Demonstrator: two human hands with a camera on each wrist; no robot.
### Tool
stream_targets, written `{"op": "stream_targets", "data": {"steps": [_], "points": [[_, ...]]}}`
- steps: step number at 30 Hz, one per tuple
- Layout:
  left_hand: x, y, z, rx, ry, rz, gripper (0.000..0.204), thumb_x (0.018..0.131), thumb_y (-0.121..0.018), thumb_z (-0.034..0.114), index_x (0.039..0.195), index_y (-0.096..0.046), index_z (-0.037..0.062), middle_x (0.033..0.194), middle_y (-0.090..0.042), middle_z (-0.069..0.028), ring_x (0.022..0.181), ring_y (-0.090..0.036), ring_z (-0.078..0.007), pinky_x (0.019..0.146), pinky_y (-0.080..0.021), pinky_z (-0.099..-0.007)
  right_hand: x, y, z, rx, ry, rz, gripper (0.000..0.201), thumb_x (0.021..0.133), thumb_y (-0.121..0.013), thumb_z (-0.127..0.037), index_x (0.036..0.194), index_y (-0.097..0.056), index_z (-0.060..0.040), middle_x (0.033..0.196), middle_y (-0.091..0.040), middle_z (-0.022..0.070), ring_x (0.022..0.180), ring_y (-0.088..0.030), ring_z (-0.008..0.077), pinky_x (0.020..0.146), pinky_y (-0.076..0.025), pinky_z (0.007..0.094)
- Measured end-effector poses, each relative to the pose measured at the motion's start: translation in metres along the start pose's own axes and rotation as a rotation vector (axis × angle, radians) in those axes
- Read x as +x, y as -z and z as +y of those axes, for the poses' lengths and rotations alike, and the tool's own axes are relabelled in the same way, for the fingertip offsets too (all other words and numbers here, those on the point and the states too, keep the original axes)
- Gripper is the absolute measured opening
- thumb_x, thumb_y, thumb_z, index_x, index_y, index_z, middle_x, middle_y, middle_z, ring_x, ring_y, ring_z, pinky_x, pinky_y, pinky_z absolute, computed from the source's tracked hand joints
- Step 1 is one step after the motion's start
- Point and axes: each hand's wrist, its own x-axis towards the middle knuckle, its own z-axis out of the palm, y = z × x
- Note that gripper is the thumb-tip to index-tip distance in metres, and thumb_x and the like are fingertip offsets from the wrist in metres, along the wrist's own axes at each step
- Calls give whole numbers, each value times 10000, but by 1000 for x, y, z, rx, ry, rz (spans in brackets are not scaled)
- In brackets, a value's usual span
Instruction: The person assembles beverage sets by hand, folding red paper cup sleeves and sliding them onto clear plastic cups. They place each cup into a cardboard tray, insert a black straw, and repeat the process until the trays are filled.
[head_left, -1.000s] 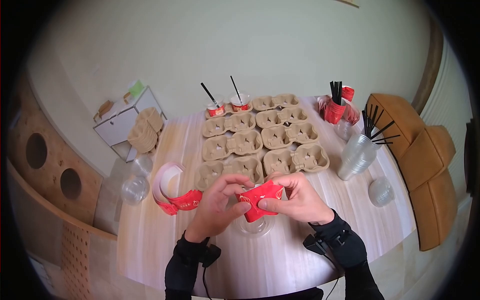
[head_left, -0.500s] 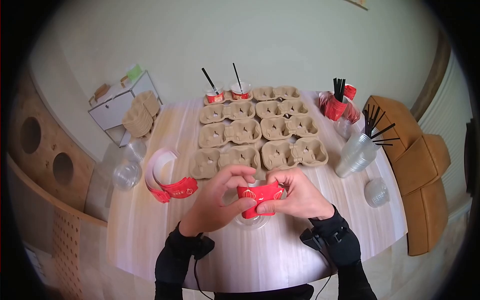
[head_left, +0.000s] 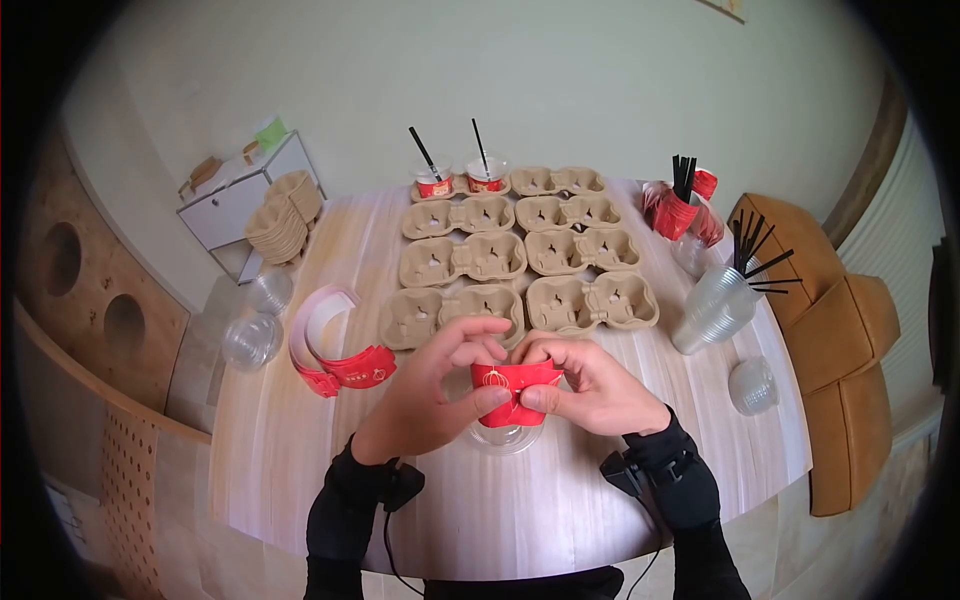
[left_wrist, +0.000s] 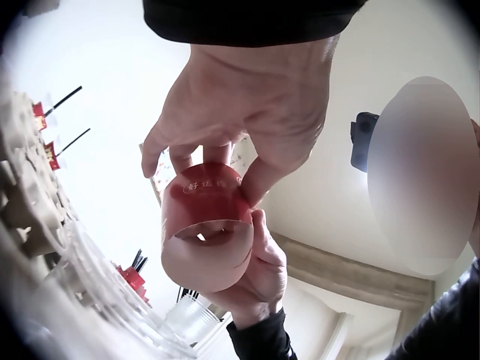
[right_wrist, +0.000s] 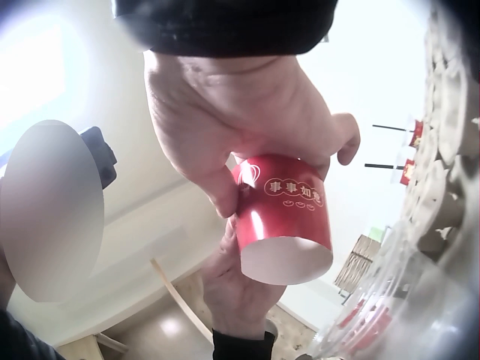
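Note:
A red paper cup sleeve (head_left: 522, 374) with gold print is bent into a ring between my two hands. My left hand (head_left: 432, 392) pinches its left side, thumb in front and fingers behind. My right hand (head_left: 598, 392) pinches the right side the same way, and the two thumbs nearly meet at the front. Both wrist views show the sleeve's white inside (right_wrist: 289, 261) from below. Below the hands a clear plastic cup (head_left: 503, 440) stands on the table, partly hidden by the sleeve.
Several cardboard cup trays (head_left: 455, 320) fill the table's middle; two cups with black straws (head_left: 486, 178) stand at the back. Loose red sleeves (head_left: 362, 367) lie left, near clear plastic pieces (head_left: 250, 343). Stacked clear cups (head_left: 712, 312) and more straws (head_left: 765, 262) stand right.
The sleeve was tilted a second ago and now sits more level, with my thumbs closer to the same height. Both hands keep hold of it. The head view has shifted slightly.

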Motion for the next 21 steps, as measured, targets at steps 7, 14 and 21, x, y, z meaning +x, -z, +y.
{"op": "stream_targets", "data": {"steps": [7,14,21], "points": [[-1,-3,8,217,9,-165,600,803,-732,-8,1356,-507,50,907,-628,-9,1027,-588,-144,1087,-378,-378,0,11,-6,-315,8,-99,200,797,-834,-117,767,-671,-7,744,-627,57,754,-594,155,715,-468,301],[-3,-3,2,135,-5,-81,483,825,-749,54,1269,-558,48,873,-599,-39,902,-592,-191,866,-467,-336,3,13,-1,-360,44,-112,195,779,-839,-99,752,-676,4,725,-626,72,725,-600,167,690,-467,314],[2,12,-5,207,-53,-99,241,816,-782,92,1014,-664,21,907,-618,-58,875,-589,-180,810,-468,-318,4,13,3,-211,59,-82,139,901,-720,-134,900,-680,-1,854,-640,90,834,-593,195,798,-450,321]]}}
